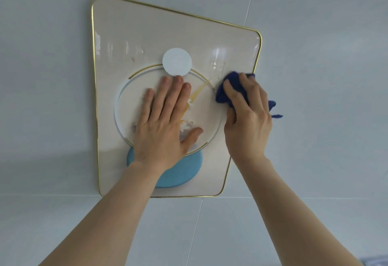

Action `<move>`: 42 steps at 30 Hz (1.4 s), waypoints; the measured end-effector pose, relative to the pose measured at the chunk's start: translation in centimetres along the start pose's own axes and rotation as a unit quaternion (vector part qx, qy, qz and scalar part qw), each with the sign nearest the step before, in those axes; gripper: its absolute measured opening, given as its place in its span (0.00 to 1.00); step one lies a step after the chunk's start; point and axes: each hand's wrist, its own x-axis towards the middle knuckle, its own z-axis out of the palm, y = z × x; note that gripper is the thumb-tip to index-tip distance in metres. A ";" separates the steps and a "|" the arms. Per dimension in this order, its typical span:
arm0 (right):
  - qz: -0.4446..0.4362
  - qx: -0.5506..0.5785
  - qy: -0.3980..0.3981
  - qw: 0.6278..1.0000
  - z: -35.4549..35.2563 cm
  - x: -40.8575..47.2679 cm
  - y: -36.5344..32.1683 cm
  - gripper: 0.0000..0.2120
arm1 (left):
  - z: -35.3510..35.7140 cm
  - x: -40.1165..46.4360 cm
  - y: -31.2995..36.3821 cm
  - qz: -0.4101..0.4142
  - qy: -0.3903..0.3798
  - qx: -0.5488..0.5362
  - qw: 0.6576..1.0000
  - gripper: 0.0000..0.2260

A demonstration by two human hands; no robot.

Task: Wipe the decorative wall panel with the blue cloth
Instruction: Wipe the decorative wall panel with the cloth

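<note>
My left hand (162,122) lies spread flat on the wall panel (134,40), steadying it; my right hand (246,110) pinches the blue cloth (225,91) right of the ring, and should press evenly.

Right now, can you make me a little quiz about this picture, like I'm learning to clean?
1. True or false: the left hand lies flat on the wall panel.
2. Which hand holds the blue cloth? A left, B right.
3. Fill in: the pale white circle sits ___ the left hand's fingertips.

Key: 1 true. 2 B, the right hand. 3 above.
</note>
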 end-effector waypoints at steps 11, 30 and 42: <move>0.003 -0.030 -0.021 0.999 -0.8 -1.7 0.5 0.23 | 0.0 0.0 -0.1 -0.001 -0.002 0.001 1.000 0.43; 0.305 0.219 -0.266 0.888 -7.9 -3.1 -0.9 0.11 | -4.0 0.8 0.4 -0.003 -0.031 -0.033 0.999 0.45; -0.079 0.091 -0.060 0.991 0.1 4.3 -2.2 0.18 | -2.8 2.9 -0.2 0.011 -0.032 -0.028 0.999 0.49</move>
